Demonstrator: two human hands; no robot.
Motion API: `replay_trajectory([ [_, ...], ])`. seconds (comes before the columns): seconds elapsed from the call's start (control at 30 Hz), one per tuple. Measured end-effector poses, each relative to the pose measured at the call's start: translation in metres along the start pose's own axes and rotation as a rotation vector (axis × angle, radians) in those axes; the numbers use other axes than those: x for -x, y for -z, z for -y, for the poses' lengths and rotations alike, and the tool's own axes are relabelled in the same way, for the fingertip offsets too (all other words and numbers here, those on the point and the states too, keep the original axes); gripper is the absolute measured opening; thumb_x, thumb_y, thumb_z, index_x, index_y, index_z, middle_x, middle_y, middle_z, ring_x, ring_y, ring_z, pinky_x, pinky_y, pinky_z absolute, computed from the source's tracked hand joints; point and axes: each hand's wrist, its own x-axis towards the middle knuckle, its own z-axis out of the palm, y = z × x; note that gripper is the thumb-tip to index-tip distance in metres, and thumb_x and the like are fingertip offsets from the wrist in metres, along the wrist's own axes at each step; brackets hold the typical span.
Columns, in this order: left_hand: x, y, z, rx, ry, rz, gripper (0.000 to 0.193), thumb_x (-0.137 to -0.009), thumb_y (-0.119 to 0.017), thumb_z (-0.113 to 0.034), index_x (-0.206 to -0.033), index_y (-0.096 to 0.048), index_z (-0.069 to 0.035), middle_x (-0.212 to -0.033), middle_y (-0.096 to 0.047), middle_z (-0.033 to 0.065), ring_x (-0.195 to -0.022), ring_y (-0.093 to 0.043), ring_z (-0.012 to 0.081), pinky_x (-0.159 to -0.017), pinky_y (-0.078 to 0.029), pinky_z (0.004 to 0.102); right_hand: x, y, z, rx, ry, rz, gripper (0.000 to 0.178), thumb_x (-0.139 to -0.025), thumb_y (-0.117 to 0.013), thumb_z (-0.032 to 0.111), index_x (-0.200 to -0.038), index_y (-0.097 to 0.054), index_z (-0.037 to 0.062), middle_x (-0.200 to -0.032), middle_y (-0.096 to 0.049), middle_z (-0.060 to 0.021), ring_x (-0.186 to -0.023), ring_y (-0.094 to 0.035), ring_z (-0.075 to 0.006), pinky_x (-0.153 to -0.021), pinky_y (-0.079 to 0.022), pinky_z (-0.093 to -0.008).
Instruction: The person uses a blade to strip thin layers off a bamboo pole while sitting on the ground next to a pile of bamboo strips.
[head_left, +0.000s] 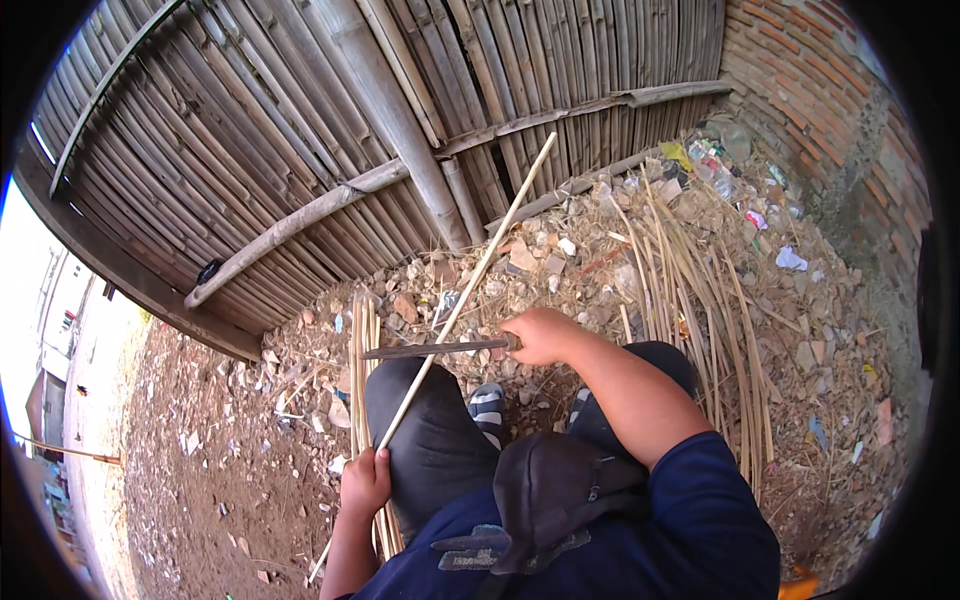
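Item: bamboo strip [470,285], long, light, springy; I judge it best gripped low. My left hand [366,482] grasps its end; my right hand [540,335] clenches a knife [435,349].

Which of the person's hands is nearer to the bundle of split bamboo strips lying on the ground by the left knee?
Left. The left hand grips the long bamboo stick right beside the bundle of strips. The right hand holds the knife farther off, across the knee.

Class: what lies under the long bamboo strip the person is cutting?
Under the strip: the knife, a knee, rubble. Ground beneath the knee is hidden.
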Motion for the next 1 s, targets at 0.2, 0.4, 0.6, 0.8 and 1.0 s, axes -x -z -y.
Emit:
replay_trajectory([
  [0.2, 0.0, 0.001, -0.004, -0.017, 0.034, 0.004, 0.043, -0.104, -0.053, -0.033, -0.074, -0.052, -0.002, -0.066, -0.06, 0.0276, -0.065, -0.061, 0.0507, -0.06, -0.045, 0.0576, 0.001, 0.004, 0.002, -0.003, -0.029, 0.064, 0.033, -0.081, -0.075, 0.031, -0.107, -0.072, 0.0122, -0.093, -0.072, -0.0166, -0.093, -0.07, -0.037, -0.08, -0.056, -0.0491],
  [0.4, 0.001, -0.003, -0.002, -0.018, 0.041, -0.01, 0.044, -0.104, -0.053, -0.034, -0.074, -0.053, -0.002, -0.066, -0.06, 0.0274, -0.065, -0.061, 0.0507, -0.061, -0.045, 0.0577, 0.002, 0.004, 0.002, -0.028, -0.027, 0.064, 0.029, -0.081, -0.075, 0.032, -0.1, -0.071, 0.0101, -0.09, -0.072, -0.0166, -0.09, -0.07, -0.0371, -0.078, -0.055, -0.0494],
  [0.6, 0.001, -0.006, 0.002, -0.019, 0.031, -0.013, 0.043, -0.105, -0.05, -0.032, -0.074, -0.052, -0.002, -0.066, -0.059, 0.0266, -0.065, -0.06, 0.05, -0.06, -0.044, 0.0574, 0.001, 0.003, 0.001, -0.055, -0.016, 0.063, 0.027, -0.08, -0.075, 0.03, -0.098, -0.071, 0.0102, -0.088, -0.071, -0.0163, -0.088, -0.07, -0.0372, -0.077, -0.054, -0.0492],
  [0.8, 0.001, -0.008, 0.004, -0.02, 0.039, -0.007, 0.043, -0.105, -0.05, -0.033, -0.075, -0.052, -0.002, -0.066, -0.06, 0.0268, -0.066, -0.06, 0.0504, -0.061, -0.045, 0.0575, 0.001, -0.004, -0.004, -0.096, 0.051, -0.019, 0.022, -0.079, -0.074, 0.028, -0.087, -0.066, 0.0086, -0.073, -0.067, -0.0159, -0.074, -0.067, -0.0373, -0.068, -0.051, -0.0489],
  [1.0, 0.001, -0.007, 0.002, -0.016, 0.045, -0.007, 0.044, -0.105, -0.051, -0.034, -0.076, -0.052, -0.002, -0.066, -0.061, 0.027, -0.067, -0.061, 0.0505, -0.062, -0.046, 0.0579, 0.002, 0.003, 0.002, -0.094, -0.03, 0.069, 0.022, -0.079, -0.073, 0.027, -0.092, -0.069, 0.0095, -0.086, -0.07, -0.017, -0.085, -0.069, -0.0377, -0.074, -0.053, -0.0492],
])
